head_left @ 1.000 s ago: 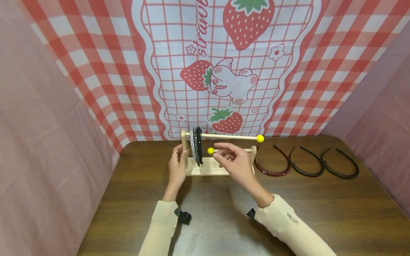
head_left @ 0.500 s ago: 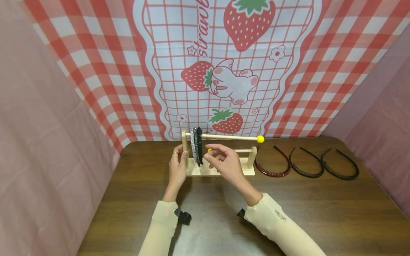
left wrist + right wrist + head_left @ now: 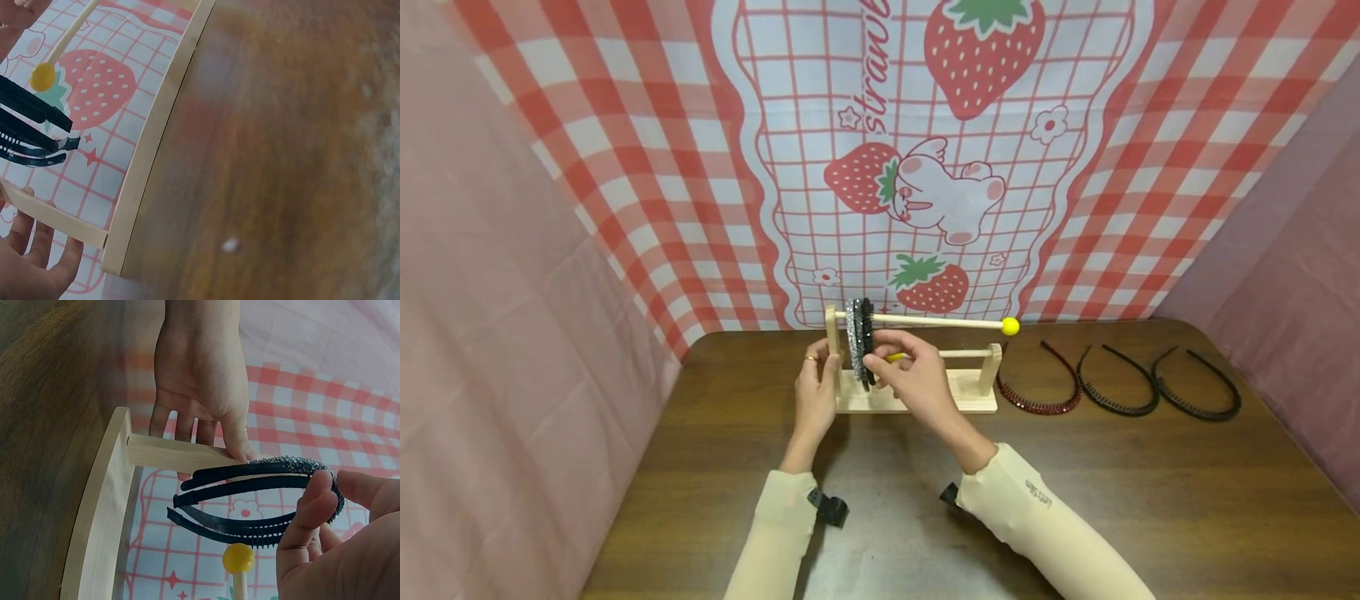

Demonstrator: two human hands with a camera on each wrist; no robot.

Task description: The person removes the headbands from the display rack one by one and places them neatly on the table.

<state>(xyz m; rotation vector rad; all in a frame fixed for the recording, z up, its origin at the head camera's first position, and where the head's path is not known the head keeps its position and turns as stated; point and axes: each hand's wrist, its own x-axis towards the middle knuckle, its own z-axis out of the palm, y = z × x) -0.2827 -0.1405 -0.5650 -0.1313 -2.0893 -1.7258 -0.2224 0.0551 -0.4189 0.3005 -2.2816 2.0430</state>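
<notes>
Two hands work at one wooden stand (image 3: 973, 402), which has two uprights, two rods and two yellow balls, one at each rod's tip. On the stand's taller rod (image 3: 940, 321) hang a silver glitter headband (image 3: 853, 342) and at least one black headband (image 3: 868, 333); they sit so tight together that I can't count them surely. Three more lie on the tabletop (image 3: 715, 500) to the right of the stand: one dark red headband (image 3: 1045, 407) and two blackish headbands (image 3: 1123, 408).

The left hand (image 3: 815, 392) holds the stand's left upright (image 3: 832, 329), thumb against fingers. The right hand (image 3: 917, 379) has its fingers partly bent, thumb and forefinger at the hanging bunch; whether they grip, I can't tell.

Only the head view takes in the three headbands right of the stand. The right wrist view alone makes plain the comb teeth on a hanging band, and the left wrist view shows loose ends above the stand's base.
</notes>
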